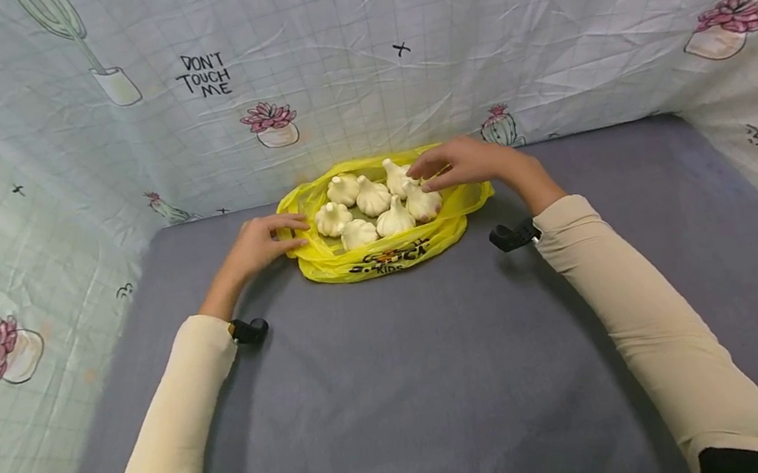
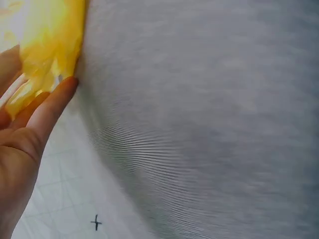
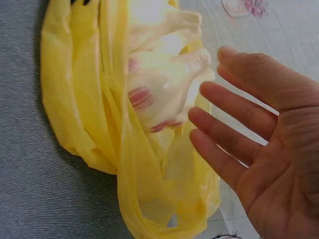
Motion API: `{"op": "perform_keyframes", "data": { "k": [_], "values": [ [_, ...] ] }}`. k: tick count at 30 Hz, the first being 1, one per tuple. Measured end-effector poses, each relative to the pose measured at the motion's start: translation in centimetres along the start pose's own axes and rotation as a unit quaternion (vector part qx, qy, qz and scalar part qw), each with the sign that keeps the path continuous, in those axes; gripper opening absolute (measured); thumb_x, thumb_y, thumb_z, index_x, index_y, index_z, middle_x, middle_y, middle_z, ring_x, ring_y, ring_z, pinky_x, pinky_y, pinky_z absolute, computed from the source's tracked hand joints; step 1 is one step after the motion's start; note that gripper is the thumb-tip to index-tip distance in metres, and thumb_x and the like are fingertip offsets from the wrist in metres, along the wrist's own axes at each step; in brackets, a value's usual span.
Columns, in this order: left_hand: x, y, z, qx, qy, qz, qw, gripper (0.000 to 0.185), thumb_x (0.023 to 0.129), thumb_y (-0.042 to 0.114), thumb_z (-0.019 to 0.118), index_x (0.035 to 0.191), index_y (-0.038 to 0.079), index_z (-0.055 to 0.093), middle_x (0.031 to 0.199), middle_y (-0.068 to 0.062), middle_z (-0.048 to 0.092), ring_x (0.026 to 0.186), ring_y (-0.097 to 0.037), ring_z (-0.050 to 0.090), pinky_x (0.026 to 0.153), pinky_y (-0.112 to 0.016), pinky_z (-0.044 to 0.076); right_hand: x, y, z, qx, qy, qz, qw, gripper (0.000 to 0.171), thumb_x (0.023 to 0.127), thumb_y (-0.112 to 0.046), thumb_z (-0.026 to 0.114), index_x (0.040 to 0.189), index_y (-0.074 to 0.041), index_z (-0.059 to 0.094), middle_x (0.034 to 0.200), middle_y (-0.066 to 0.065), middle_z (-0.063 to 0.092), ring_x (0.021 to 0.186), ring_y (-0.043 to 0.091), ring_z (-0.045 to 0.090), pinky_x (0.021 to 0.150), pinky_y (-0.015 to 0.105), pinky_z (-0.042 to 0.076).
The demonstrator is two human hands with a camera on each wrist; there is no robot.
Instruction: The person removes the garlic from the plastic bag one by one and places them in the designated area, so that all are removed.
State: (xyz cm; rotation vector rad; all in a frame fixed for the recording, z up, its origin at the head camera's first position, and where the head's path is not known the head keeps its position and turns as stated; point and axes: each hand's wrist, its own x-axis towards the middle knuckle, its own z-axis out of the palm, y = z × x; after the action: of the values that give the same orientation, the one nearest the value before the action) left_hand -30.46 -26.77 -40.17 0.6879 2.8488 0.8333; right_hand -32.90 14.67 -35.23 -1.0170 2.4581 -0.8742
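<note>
A yellow plastic bag (image 1: 323, 266) with dark printing lies on the table, its mouth spread wide. Several white garlic bulbs (image 1: 373, 196) are grouped inside it. At the bag's left end my left hand (image 1: 257, 245) holds the edge, with yellow plastic between thumb and fingers (image 2: 52, 107) in the left wrist view. My right hand (image 1: 465, 160) hovers over the right end, fingers spread and slightly bent, close to a garlic bulb (image 1: 422, 202). In the right wrist view, a purple-streaked garlic bulb (image 3: 159, 92) sits just beyond the fingertips (image 3: 197, 115), and the palm holds nothing.
Grey cloth covers the table (image 1: 405, 384). A pale printed curtain (image 1: 346, 48) hangs right behind the bag and along both sides. Black wrist cameras, left (image 1: 250, 332) and right (image 1: 512, 236), stick out inward from the sleeves.
</note>
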Motion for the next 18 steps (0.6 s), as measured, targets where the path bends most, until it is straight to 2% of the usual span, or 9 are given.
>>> {"op": "perform_keyframes", "data": {
  "k": [3,6,8,11,18],
  "values": [
    [0.4,0.1,-0.4,0.002,-0.02,-0.017,0.9997,0.033,0.092,0.024,0.078,0.123,0.013,0.076,0.138,-0.009,0.065,0.101,-0.026,0.065,0.076,-0.038,0.044,0.4,0.2,-0.3,0.017,-0.017,0.01,1.0,0.041,0.102,-0.02,0.065,0.14,-0.005,0.061,0.139,0.015,0.062,0.127,0.033,0.059,0.103,0.048,0.047],
    [0.9,0.2,-0.6,0.001,-0.036,-0.031,0.9989,0.033,0.091,0.022,0.08,0.122,0.013,0.077,0.135,-0.01,0.066,0.115,-0.029,0.063,0.085,-0.043,0.048,0.7,0.5,-0.4,0.041,-0.029,0.019,0.999,0.043,0.1,-0.02,0.067,0.141,-0.005,0.06,0.139,0.017,0.062,0.128,0.033,0.058,0.103,0.048,0.047],
    [1.1,0.2,-0.6,0.003,-0.047,-0.034,0.9983,0.033,0.09,0.022,0.08,0.121,0.013,0.077,0.134,-0.01,0.067,0.126,-0.029,0.059,0.095,-0.047,0.048,0.9,0.7,-0.3,0.058,-0.036,0.026,0.997,0.045,0.1,-0.02,0.067,0.142,-0.006,0.059,0.14,0.016,0.061,0.13,0.033,0.057,0.104,0.048,0.047],
    [1.1,0.3,-0.6,0.008,-0.055,-0.032,0.9979,0.031,0.09,0.02,0.08,0.119,0.012,0.078,0.133,-0.008,0.068,0.132,-0.03,0.054,0.104,-0.05,0.045,1.1,0.9,-0.2,0.065,-0.044,0.026,0.997,0.046,0.101,-0.021,0.067,0.143,-0.006,0.057,0.143,0.017,0.059,0.132,0.033,0.055,0.105,0.049,0.046],
    [1.1,0.6,-0.6,0.01,-0.047,-0.024,0.9986,0.028,0.089,0.018,0.081,0.115,0.01,0.079,0.131,-0.008,0.069,0.131,-0.03,0.056,0.105,-0.049,0.044,1.3,1.5,0.0,0.079,-0.036,0.029,0.996,0.047,0.1,-0.019,0.068,0.143,-0.004,0.057,0.143,0.019,0.058,0.134,0.035,0.054,0.108,0.049,0.043]
  ]
}}
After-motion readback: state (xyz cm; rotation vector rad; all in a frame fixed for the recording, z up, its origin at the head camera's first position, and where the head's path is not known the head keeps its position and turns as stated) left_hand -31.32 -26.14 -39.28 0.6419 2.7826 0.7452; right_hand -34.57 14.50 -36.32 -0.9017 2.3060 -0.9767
